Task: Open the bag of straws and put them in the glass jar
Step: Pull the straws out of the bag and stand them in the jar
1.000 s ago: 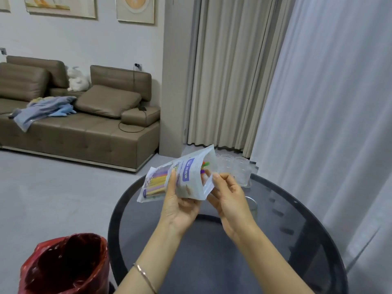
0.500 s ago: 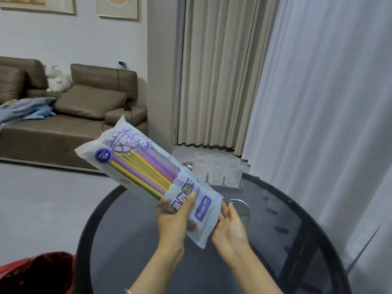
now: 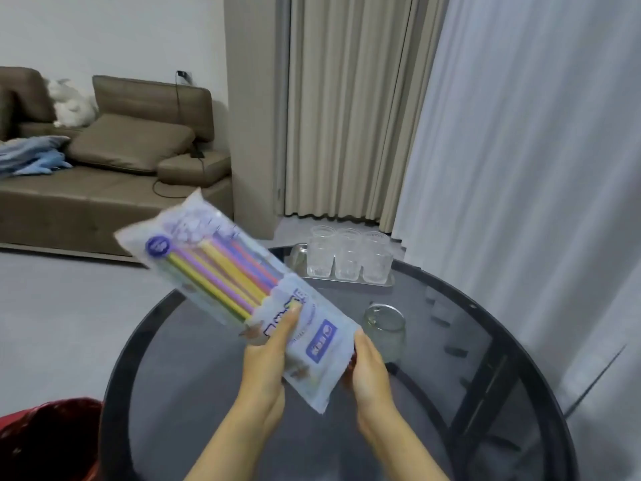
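A sealed clear-and-white bag of straws (image 3: 222, 272), with yellow, purple and pink straws showing through, slants from upper left to lower right above the round table. My left hand (image 3: 267, 362) grips its lower part, thumb across the printed front. My right hand (image 3: 369, 373) holds the bag's lower right edge from behind. The glass jar (image 3: 385, 331) stands upright on the dark glass table (image 3: 451, 376), just right of the bag's lower end and apart from my hands.
A metal tray (image 3: 388, 282) with several clear tumblers sits at the table's far edge. A red-lined bin (image 3: 45, 442) stands at the lower left beside the table. A brown sofa, beige curtains and a white sheer curtain lie beyond.
The bag has been turned from foreshortened to flat, front facing me, with its long end up and left. Both hands have shifted down to its lower end.
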